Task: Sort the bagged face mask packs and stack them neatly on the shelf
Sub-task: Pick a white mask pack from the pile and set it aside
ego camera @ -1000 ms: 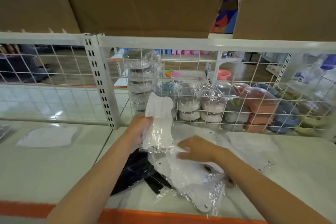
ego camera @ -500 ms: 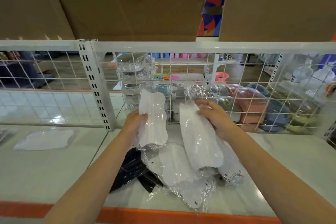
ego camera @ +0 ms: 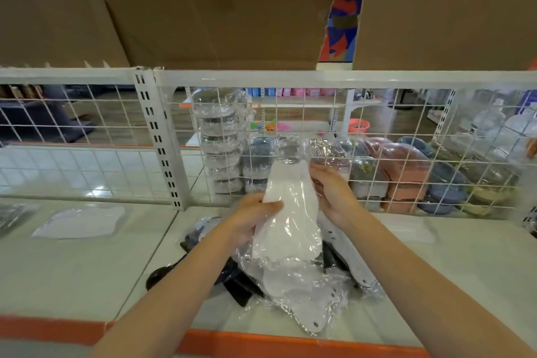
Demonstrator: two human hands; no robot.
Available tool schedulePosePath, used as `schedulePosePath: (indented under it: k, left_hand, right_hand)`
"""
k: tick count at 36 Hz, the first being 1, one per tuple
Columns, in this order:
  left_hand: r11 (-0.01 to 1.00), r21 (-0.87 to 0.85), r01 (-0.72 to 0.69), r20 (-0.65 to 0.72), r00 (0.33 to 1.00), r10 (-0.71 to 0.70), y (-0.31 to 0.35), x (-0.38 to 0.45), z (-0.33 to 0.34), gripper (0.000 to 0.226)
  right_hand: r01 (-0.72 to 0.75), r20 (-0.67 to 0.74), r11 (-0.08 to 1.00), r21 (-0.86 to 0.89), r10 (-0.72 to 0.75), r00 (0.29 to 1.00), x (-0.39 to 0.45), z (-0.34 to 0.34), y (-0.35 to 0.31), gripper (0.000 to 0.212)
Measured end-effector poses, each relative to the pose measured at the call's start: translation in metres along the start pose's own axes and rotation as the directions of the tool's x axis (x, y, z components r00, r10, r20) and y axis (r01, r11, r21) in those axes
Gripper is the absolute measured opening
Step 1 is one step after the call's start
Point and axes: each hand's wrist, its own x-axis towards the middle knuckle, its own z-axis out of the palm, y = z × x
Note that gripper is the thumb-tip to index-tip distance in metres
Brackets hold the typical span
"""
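Note:
Both hands hold white bagged mask packs (ego camera: 290,209) together, upright, above the white shelf (ego camera: 87,267). My left hand (ego camera: 252,219) grips the stack's left edge with the thumb across the front. My right hand (ego camera: 331,195) holds its right side near the top. Beneath lies a loose pile: white mask packs in clear bags (ego camera: 302,296) on top of black mask packs (ego camera: 232,279). One white pack (ego camera: 81,222) lies flat, alone, on the left shelf section.
A white wire grid back panel (ego camera: 406,136) and a slotted upright (ego camera: 162,142) close the shelf's rear. Behind it stand wrapped clear containers and coloured bowls. Cardboard boxes (ego camera: 203,3) sit overhead. An orange strip (ego camera: 290,346) marks the front edge. Dark packs (ego camera: 11,215) lie far left.
My right hand has brought its white pack leftward against the pack in my left hand. The two packs, held apart half a second ago, are now pressed together as one stack.

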Motion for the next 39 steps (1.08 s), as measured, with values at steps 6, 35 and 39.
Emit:
schedulePosePath:
  k: [6, 35, 39]
  left_hand:
    - [0.994, -0.098, -0.045, -0.227, 0.974, 0.022, 0.011, 0.004, -0.041, 0.028]
    - [0.999, -0.029, 0.029, -0.27, 0.962, -0.036, -0.001, -0.005, -0.078, 0.023]
    - [0.999, -0.026, 0.035, -0.284, 0.958, -0.041, -0.003, -0.003, -0.079, 0.023]
  right_hand:
    - [0.044, 0.111, 0.901, -0.432, 0.005, 0.994, -0.01, -0.01, 0.023, 0.016]
    - [0.183, 0.191, 0.349, -0.919, -0.012, 0.982, -0.007, -0.006, 0.038, 0.011]
    - [0.052, 0.151, 0.871, -0.488, 0.025, 0.988, -0.012, -0.008, 0.012, 0.02]
